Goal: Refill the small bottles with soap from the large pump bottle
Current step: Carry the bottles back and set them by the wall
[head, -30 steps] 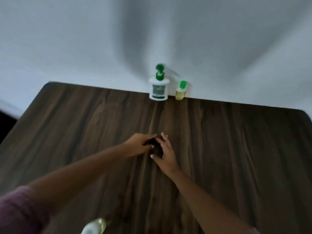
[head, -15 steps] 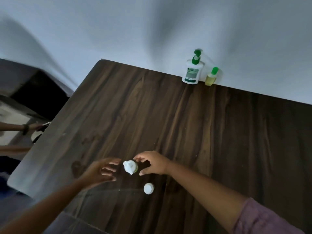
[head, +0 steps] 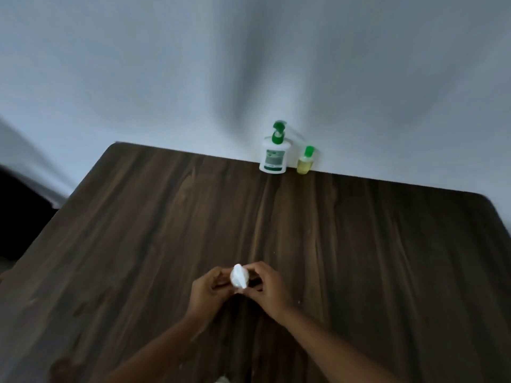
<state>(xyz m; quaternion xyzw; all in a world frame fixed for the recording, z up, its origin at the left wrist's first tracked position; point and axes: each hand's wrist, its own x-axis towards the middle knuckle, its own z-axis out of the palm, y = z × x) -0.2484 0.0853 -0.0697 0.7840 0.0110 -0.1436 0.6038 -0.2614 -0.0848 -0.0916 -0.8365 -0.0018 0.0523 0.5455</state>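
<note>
my left hand (head: 210, 293) and right hand (head: 266, 288) meet over the dark wooden table (head: 359, 258), fingers of both pinched around a small white-capped bottle (head: 239, 276) held between them, its body mostly hidden. at the table's far edge, against the pale wall (head: 193, 64), the large pump bottle (head: 273, 157) stands upright with a small green-capped bottle of yellow liquid (head: 305, 161) just beside it on the right.

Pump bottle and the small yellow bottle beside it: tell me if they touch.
Apart. The head view shows a narrow strip of wall and table edge between the pump bottle and the small yellow bottle.
</note>
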